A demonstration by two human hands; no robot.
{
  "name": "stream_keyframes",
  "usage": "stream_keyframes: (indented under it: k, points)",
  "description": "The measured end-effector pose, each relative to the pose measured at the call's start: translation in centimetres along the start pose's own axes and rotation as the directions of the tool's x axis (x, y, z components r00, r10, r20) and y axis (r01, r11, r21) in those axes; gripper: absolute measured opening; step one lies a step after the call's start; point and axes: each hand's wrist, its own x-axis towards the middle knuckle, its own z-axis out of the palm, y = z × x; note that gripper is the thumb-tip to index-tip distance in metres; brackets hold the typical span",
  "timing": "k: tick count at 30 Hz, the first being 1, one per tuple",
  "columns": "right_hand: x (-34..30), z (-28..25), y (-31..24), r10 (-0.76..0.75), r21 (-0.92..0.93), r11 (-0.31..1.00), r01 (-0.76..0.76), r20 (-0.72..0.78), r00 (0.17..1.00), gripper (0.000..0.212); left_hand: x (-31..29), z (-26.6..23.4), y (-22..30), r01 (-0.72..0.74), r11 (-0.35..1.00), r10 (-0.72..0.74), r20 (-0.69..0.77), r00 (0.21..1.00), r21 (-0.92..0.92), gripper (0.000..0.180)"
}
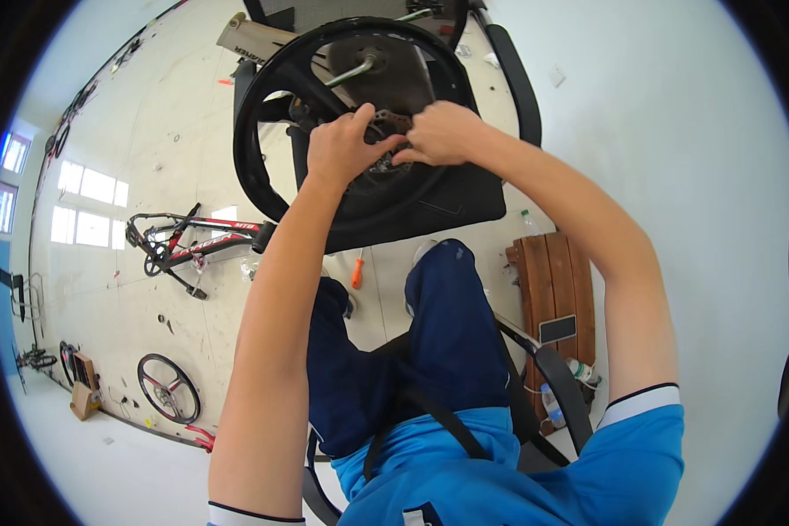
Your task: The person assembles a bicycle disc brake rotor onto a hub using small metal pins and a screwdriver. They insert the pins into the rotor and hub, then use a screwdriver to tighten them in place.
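Brake disc (384,145) at hub of black wheel (263,114), flat toward both hands; left hand (342,145) and right hand (443,133) equally near, fingers curled, pinching its rim.

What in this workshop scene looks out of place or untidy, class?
Several parts lie loose on the floor: an orange-handled screwdriver near the person's feet, a wheelless bike frame on its side, and a spare wheel lying flat. Both hands grip the disc at the black wheel hub.
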Motion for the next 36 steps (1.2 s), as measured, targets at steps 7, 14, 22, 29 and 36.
stream_keyframes:
  k: [7, 14, 22, 29, 36]
  points:
    - [-0.2, -1.7, 0.8, -0.02, -0.049, 0.999, 0.019, -0.034, 0.999, 0.066, 0.9, 0.0, 0.2, 0.038, 0.999, -0.038, -0.007, 0.999, -0.036, 0.049]
    - [-1.6, 2.8, 0.0, 0.232, 0.221, 0.958, -0.184, -0.215, 0.949, 0.078, 0.3, 0.0, 0.6, 0.093, 0.992, -0.095, -0.017, 0.995, -0.081, 0.04]
    - [-2.1, 6.9, -2.6, 0.478, 0.536, 0.805, -0.253, -0.336, 0.811, 0.074, 0.6, 0.6, 0.4, 0.031, 0.995, -0.041, -0.113, 0.993, -0.093, 0.036]
    - [-0.7, -0.5, 0.0, 0.048, -0.057, 0.997, -0.055, -0.12, 0.992, 0.071, 0.6, 0.1, 0.4, 0.076, 0.995, -0.079, -0.046, 0.996, -0.064, 0.037]
    - [2.2, -3.8, 0.8, -0.382, -0.351, 0.87, 0.346, -0.037, 0.924, 0.053, 0.4, 0.2, 0.4, 0.079, 0.993, -0.085, -0.064, 0.994, -0.089, 0.026]
